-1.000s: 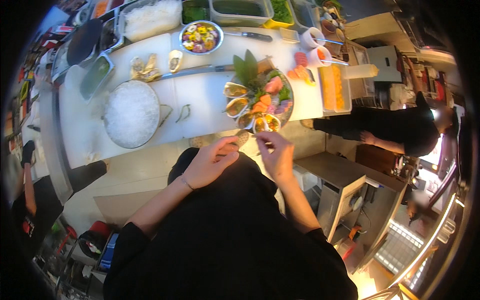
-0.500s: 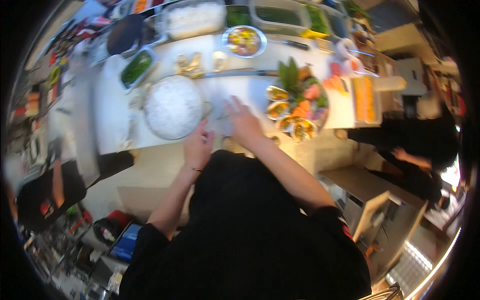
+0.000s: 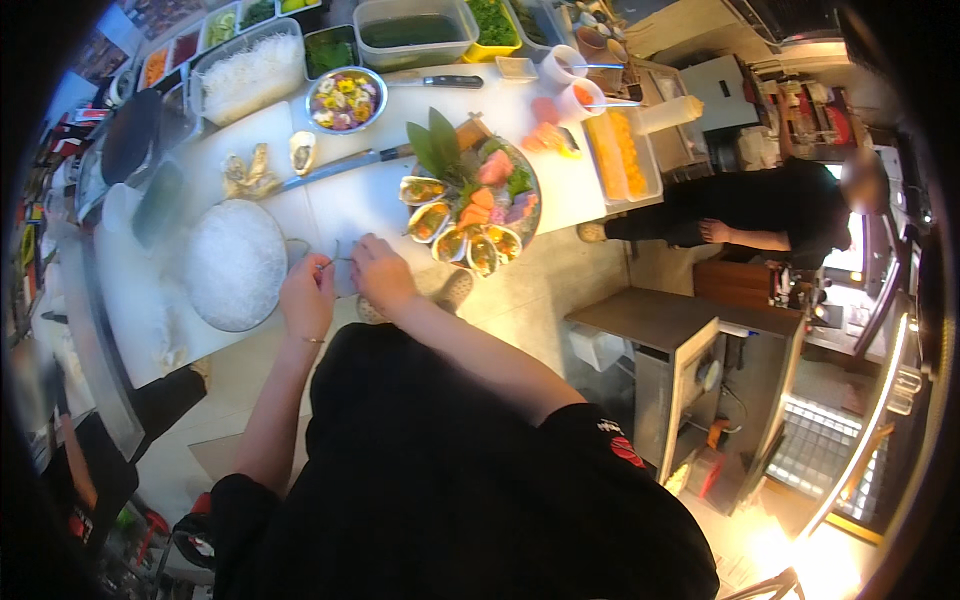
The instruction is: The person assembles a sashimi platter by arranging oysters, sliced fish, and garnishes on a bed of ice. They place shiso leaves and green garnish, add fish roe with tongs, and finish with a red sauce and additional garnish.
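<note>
At the near edge of the white cutting board, my left hand pinches a thin greenish stem. My right hand is close beside it, fingers bent and pressed together at the stem's other side; what lies under them is hidden. Left of my hands sits a round dish heaped with crushed ice. To the right stands a round platter of seafood: topped oysters, orange fish slices, pink fish and tall green leaves.
A long knife lies behind the ice, near oyster shells and one opened oyster. Farther back are a metal bowl of flowers, a smaller knife and a tub of white shreds. Another person stands at right.
My view has swung to the right, so the board appears farther left. My hands have come closer together, and the right fingers, spread before, are now bent at the stem.
</note>
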`<state>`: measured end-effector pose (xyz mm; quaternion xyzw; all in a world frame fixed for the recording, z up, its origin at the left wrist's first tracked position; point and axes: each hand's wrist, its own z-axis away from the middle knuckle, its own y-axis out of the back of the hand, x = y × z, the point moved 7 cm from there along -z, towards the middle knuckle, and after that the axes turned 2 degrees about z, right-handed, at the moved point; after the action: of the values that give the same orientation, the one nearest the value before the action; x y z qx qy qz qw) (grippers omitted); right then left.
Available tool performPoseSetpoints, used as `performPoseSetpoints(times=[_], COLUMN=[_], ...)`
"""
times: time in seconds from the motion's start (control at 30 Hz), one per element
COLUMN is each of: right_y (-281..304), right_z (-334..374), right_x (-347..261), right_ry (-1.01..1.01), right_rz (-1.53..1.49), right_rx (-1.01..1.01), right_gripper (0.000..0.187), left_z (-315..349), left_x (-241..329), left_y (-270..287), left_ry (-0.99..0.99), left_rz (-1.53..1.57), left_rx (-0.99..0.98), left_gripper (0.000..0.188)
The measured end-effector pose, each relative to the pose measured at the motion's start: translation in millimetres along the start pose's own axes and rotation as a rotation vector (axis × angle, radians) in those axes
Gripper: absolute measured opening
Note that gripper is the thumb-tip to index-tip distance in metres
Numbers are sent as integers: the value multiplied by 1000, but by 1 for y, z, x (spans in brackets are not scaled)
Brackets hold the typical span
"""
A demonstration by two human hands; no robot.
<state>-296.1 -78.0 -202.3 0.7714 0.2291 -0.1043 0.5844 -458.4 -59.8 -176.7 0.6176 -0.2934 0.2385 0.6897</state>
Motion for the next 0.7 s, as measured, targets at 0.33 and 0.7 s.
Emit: performPoseSetpoints(times=[0.33, 0.7], right_y=[1, 1], right_z=[-14, -21], right_x=[-22, -37], right_ry=[73, 234], right_rz=[-26, 91], right_rx=[-345, -371], right_gripper=[23, 14], left_z=[-32, -52], left_x=[23, 10], left_y=[47, 7], left_ry=[-337, -559], left_rz=[-607, -758], left_rx=[-191, -314], left_gripper=[9, 8])
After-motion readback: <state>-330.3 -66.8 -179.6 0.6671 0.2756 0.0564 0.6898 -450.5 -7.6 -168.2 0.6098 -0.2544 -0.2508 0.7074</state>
